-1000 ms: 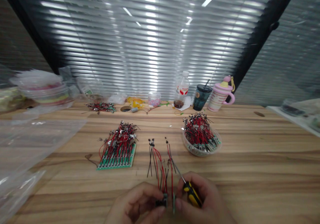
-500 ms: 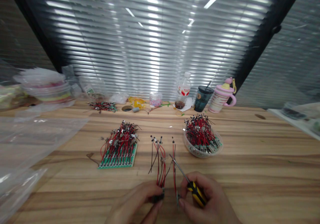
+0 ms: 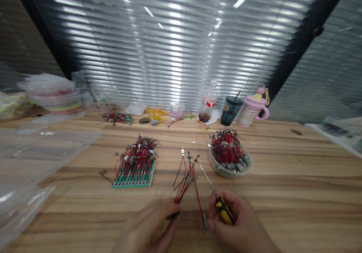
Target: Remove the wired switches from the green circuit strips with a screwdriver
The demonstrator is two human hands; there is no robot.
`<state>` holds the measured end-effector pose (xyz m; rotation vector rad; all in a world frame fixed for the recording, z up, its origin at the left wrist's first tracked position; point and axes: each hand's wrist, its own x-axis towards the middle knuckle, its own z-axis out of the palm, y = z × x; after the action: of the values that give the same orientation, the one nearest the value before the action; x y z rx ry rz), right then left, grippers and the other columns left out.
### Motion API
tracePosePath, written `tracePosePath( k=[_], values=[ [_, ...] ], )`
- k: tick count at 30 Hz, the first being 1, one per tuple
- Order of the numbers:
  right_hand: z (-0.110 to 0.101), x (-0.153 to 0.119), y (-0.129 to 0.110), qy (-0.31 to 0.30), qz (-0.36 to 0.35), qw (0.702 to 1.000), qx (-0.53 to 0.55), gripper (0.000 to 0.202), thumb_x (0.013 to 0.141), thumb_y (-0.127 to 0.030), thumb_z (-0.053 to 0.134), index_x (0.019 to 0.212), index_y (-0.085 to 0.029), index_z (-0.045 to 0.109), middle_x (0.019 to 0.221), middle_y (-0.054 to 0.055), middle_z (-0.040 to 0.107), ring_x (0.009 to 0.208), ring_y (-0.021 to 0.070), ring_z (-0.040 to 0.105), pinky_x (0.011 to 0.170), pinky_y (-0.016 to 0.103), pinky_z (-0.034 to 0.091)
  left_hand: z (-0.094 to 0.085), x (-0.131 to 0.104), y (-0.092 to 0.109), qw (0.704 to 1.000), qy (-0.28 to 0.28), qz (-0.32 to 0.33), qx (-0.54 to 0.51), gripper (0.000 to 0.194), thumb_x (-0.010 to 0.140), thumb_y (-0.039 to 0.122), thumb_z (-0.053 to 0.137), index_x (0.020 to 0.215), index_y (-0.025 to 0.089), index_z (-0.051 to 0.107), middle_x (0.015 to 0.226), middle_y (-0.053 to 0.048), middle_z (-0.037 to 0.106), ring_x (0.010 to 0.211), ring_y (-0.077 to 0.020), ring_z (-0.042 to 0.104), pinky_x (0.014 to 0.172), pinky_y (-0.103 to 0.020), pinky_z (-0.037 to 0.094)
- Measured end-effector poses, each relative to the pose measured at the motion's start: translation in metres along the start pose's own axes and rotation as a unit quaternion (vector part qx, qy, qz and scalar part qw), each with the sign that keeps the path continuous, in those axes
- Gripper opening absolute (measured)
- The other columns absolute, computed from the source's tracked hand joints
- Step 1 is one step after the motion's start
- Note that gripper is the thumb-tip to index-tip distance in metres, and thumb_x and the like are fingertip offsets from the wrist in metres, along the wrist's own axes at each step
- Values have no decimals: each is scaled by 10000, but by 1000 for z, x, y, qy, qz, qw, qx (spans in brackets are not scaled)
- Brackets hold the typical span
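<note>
My left hand (image 3: 152, 224) is closed around the lower end of a small bundle of red and black wires (image 3: 183, 187); a dark piece shows between thumb and finger. Small components tip the wires' far ends. My right hand (image 3: 236, 221) grips a yellow-and-black screwdriver (image 3: 224, 209), its metal shaft pointing forward and left. The same hand's thumb and finger are at a small green circuit board (image 3: 205, 223) with a red wire running up to the bundle. Whether they pinch the board or only touch it is hard to see.
Left, wired parts stand on a green circuit panel (image 3: 132, 185). Right, a clear plastic bowl (image 3: 226, 173) holds many wired boards. Behind are a wire pile (image 3: 117, 118), a bottle (image 3: 209, 98), a dark cup (image 3: 231, 111) and a pink mug (image 3: 249, 111). Plastic sheeting (image 3: 42, 147) covers the left side.
My left hand has shifted slightly left with its wires, whose tips now lean right and cross the single wired board's leads. My right hand has moved slightly right with the screwdriver.
</note>
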<state>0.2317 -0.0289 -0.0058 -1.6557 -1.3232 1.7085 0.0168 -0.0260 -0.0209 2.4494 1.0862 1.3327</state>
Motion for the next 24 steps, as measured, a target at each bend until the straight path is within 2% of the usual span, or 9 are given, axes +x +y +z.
tracePosePath(
  k=[3,7,14,20,22,24],
  values=[
    [-1,1,-1,-3,3,1000,30,855,490,-612,687,1026,-59,315,891,14,527,640,-134,420,603,-22,360,-1,1,-2,1000,-4,-8,12,304,803,106,630,1049,269,559,965,36,742,821,-91,721,799,-78,517],
    [-2,2,1,11,4,1000,27,833,491,-553,720,1025,-66,305,870,-3,518,658,-132,433,621,-31,368,-3,-1,-3,1000,-24,-11,2,359,779,79,632,1062,282,542,964,65,736,808,-69,715,796,-62,508],
    [-6,0,4,30,-13,999,38,926,488,-704,674,1063,-56,348,907,27,541,661,-130,429,612,-29,366,-3,1,0,999,-7,-43,-9,297,780,104,622,1011,284,574,908,75,727,774,-68,709,759,-54,505],
    [-7,1,0,49,-9,998,33,880,524,-683,657,1071,-55,372,916,32,547,645,-127,432,594,-24,363,-2,2,-2,995,17,-101,-19,288,755,120,657,972,305,610,878,102,718,760,-52,700,759,-38,493],
    [-8,1,1,57,-17,998,8,838,552,-659,647,1072,-59,381,929,38,553,663,-121,449,614,-25,385,-1,-1,-3,989,23,-137,-49,272,757,145,680,969,309,636,903,94,725,790,-66,707,759,-47,503],
    [-11,1,3,97,-38,994,-40,756,586,-621,633,1033,-51,418,932,42,560,701,-123,468,642,-47,394,2,-4,-4,976,40,-187,-108,234,770,178,696,958,313,663,931,86,732,817,-84,716,766,-65,517]
  ],
)
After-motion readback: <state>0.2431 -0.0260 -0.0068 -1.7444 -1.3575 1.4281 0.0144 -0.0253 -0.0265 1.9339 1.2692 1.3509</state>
